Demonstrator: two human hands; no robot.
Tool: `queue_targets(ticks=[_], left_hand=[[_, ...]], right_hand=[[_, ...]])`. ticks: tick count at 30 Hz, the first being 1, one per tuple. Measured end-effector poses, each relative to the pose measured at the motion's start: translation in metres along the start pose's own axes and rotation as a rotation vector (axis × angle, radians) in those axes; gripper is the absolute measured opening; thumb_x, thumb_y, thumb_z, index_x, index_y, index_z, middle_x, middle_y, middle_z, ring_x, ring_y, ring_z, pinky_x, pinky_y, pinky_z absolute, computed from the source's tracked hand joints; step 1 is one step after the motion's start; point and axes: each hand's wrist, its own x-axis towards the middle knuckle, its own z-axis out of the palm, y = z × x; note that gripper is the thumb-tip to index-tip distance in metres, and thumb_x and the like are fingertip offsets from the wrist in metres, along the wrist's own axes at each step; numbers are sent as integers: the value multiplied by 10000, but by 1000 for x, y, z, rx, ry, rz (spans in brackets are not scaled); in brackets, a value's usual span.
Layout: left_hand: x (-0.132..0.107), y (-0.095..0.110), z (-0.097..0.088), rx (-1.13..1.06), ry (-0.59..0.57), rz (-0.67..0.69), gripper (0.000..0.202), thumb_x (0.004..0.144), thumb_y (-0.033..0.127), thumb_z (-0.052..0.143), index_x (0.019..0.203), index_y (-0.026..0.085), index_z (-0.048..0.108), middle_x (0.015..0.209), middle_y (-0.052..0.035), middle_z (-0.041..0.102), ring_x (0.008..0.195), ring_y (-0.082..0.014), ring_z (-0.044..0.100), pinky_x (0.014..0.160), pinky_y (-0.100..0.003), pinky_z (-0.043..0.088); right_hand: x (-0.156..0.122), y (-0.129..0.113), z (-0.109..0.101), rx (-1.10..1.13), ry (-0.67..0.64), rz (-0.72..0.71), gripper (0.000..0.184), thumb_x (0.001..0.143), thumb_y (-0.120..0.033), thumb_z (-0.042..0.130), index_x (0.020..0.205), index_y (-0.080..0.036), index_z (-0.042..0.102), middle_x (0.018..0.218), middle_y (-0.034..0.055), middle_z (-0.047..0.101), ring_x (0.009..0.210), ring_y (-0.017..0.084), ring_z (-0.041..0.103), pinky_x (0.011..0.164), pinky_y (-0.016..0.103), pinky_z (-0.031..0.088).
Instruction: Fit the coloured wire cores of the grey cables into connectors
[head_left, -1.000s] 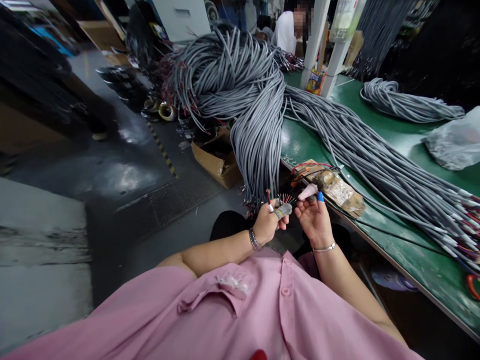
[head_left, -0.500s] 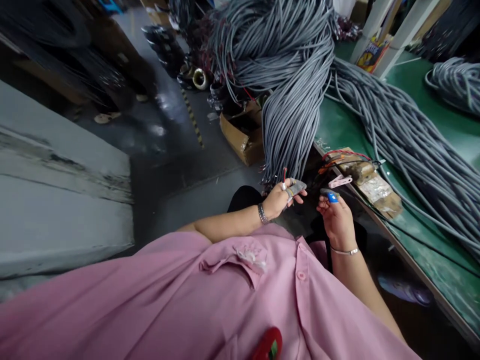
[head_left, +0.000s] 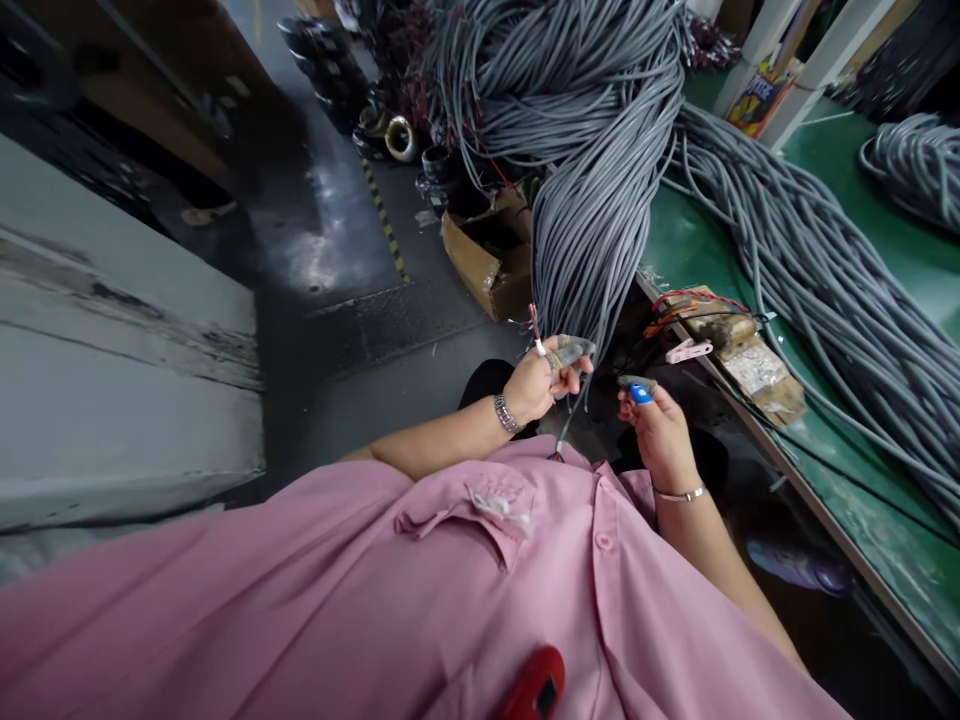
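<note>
My left hand (head_left: 531,384), with grey coverings on its fingers, is closed around a cable end (head_left: 539,347). Thin red and other coloured wires stick up from its white sleeve above the thumb. Below the fingers hangs a grey cable (head_left: 565,428), its bare wires close to my pink shirt. To the right, apart from the left hand, my right hand (head_left: 664,435) is curled with thumb and forefinger pinched. A blue patch (head_left: 640,393) shows at its thumb, beside a grey finger covering. Whether a small thing sits in that pinch is hidden.
A thick bundle of grey cables (head_left: 592,225) hangs off the green table (head_left: 862,440); more cables (head_left: 810,230) lie along it. At the edge are a taped block (head_left: 757,375) and a pink clothes peg (head_left: 688,350). A cardboard box (head_left: 480,262) stands on the floor.
Both hands have shifted left, the left one with its cable end. A hanging cable has come into sight between them, near the shirt. The view has also shifted slightly.
</note>
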Motion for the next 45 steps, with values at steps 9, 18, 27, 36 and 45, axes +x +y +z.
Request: queue_targets(ticks=[9, 18, 27, 36, 45], left_hand=[[-33, 34, 8, 103, -85, 120, 292, 780, 397, 657, 905, 134, 631, 680, -27, 648, 392, -64, 512, 345, -187, 231], [-34, 21, -3, 527, -223, -15, 297, 815, 419, 615, 835, 123, 607, 639, -21, 648, 353, -47, 466, 387, -181, 303], [-27, -6, 38, 714, -482, -201, 152, 776, 283, 602, 708, 161, 544, 550, -9, 595, 365, -114, 524, 341, -200, 336], [-23, -4, 71, 745, -547, -314, 64, 764, 209, 558, 798, 160, 533, 594, 10, 600, 406, -106, 577, 373, -165, 382], [-23, -7, 58, 890, -460, -329, 63, 733, 162, 541, 792, 163, 564, 621, 12, 604, 386, -94, 515, 366, -193, 385]], right_hand=[[26, 72, -8, -933, -287, 308, 359, 710, -300, 726, 1046, -194, 658, 1167, 105, 644, 1126, 265, 561, 960, 365, 410], [-5, 10, -10, -714, -330, 79, 372, 857, -485, 549, 1015, -164, 650, 828, 47, 662, 735, 174, 597, 674, 299, 470], [-56, -70, 22, -462, -231, -194, 335, 805, -389, 682, 1068, -200, 596, 800, 18, 654, 693, 152, 595, 667, 283, 481], [-60, -63, 3, -375, 42, -177, 174, 810, -360, 659, 844, -192, 627, 767, 16, 642, 677, 147, 587, 649, 276, 493], [-65, -62, 6, -422, -20, -195, 277, 837, -340, 642, 1081, -215, 601, 828, 21, 651, 697, 143, 585, 663, 273, 492]])
